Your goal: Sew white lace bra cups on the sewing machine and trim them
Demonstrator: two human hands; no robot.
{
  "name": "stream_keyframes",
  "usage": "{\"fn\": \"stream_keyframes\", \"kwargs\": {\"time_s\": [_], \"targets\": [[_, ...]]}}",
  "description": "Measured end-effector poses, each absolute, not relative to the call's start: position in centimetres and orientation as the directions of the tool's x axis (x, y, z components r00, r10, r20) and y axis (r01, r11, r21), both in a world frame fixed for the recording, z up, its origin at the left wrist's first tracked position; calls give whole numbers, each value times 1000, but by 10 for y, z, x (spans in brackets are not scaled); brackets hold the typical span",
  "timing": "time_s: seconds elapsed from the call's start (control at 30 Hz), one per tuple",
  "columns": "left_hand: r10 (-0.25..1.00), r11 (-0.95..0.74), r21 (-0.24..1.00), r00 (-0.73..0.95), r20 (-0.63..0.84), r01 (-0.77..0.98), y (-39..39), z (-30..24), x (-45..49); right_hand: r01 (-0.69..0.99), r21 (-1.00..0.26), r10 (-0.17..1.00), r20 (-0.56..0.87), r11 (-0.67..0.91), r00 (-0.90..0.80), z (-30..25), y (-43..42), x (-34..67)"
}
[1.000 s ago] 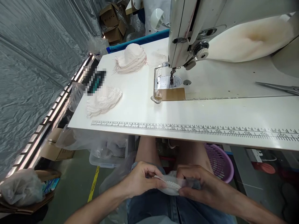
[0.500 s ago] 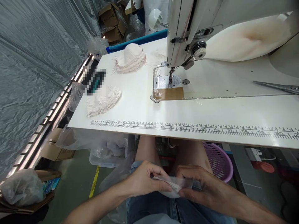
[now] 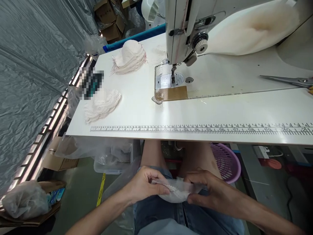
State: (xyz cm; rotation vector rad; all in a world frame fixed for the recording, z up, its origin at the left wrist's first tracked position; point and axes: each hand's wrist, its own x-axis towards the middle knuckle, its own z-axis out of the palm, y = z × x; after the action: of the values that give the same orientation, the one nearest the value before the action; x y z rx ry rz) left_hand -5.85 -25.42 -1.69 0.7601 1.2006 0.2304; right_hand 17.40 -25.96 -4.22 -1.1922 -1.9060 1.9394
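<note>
Pinched by the left hand (image 3: 149, 184) and the right hand (image 3: 207, 189), a sheer white piece (image 3: 172, 197) with a textured strip (image 3: 175, 190) is held over the denim-clad lap (image 3: 161, 210), in front of the white table (image 3: 220, 111), where puckering is probably best prevented by light, even tension.

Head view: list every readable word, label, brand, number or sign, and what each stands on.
"12" to "20": black printed ruler along the white tabletop's front edge; lower numbers are blurred.
Brown cardboard box, lower left: marks too blurred.
Blue printed panel: too small.
No words or brands are readable.
</note>
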Motion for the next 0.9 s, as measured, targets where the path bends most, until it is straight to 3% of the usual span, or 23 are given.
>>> {"fn": "stream_keyframes", "kwargs": {"time_s": [0.27, 0.53, 0.9], "targets": [[503, 745, 618, 398, -768, 251, -255, -13, -61, 234, -940, 586, -338, -249, -736, -46, -259, 176], [494, 694, 673, 512, -702, 254, -259, -21, -52, 248, -931, 554, -360, -268, -751, -44, -263, 178], [581, 553, 730, 442, -684, 402, -260, -18, -49, 342, -926, 585, -368, -160, -723, -46, -267, 172]]}}
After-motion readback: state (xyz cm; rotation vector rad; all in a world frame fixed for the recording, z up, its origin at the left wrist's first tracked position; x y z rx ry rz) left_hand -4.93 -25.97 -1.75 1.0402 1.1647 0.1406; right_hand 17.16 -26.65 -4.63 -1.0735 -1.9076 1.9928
